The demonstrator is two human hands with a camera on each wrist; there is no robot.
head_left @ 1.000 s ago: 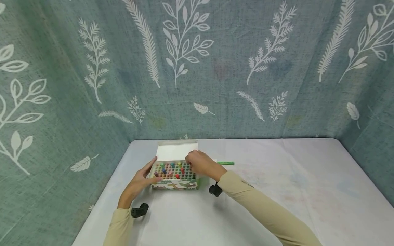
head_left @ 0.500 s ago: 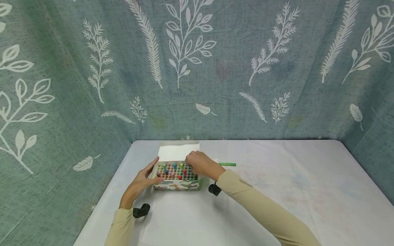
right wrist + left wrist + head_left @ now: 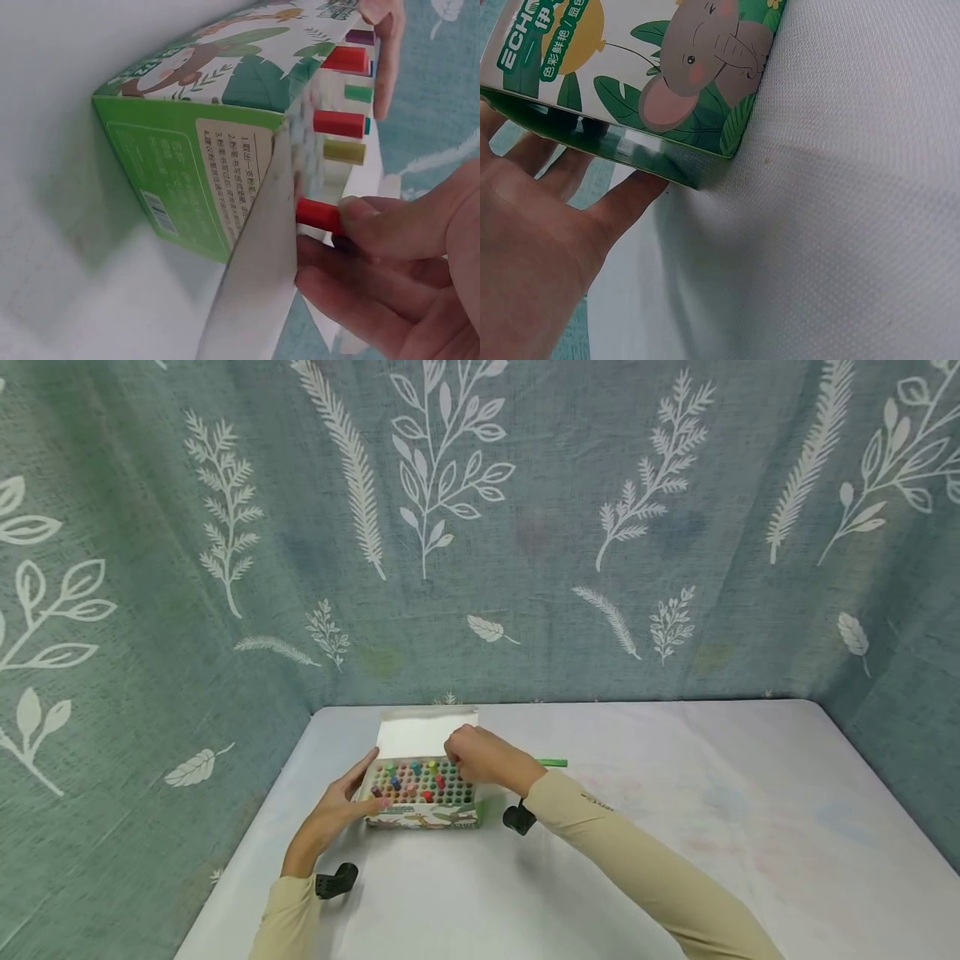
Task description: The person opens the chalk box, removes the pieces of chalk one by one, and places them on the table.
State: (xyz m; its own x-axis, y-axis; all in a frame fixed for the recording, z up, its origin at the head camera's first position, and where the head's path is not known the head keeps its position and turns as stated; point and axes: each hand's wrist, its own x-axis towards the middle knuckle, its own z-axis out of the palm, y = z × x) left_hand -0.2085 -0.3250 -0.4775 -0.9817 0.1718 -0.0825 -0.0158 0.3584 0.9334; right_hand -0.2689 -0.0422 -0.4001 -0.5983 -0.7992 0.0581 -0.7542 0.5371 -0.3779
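In the lower right of the right wrist view, the right-hand grip (image 3: pixel 421 251) pinches a red stick (image 3: pixel 318 216) between thumb and fingers. The stick lies straight out from the thumb tip, toward the middle of that frame, at the mouth of the box (image 3: pixel 423 816). Its long axis runs nearly sideways there, close to the line of the fixed sticks above it, such as the olive stick (image 3: pixel 345 151). One end points back to the thumb; the other points into the box, hidden by the pale flap (image 3: pixel 255 262), so whether it sits in a hole I cannot tell. A dark tip (image 3: pixel 343 244) shows under the thumb; whether it is held too is unclear.

The right hand is much nearer the stick; the left-hand grip (image 3: pixel 332 812) holds the box's left end, thumb over the front edge, in the lower left of the head view. The box's long side runs across that frame, with the lid (image 3: pixel 416 732) raised behind. Farther right, a green strip (image 3: pixel 553 762) lies on the desk (image 3: pixel 712 793), partly behind the right wrist. The leafy curtain (image 3: pixel 555 527) fills the upper frame.
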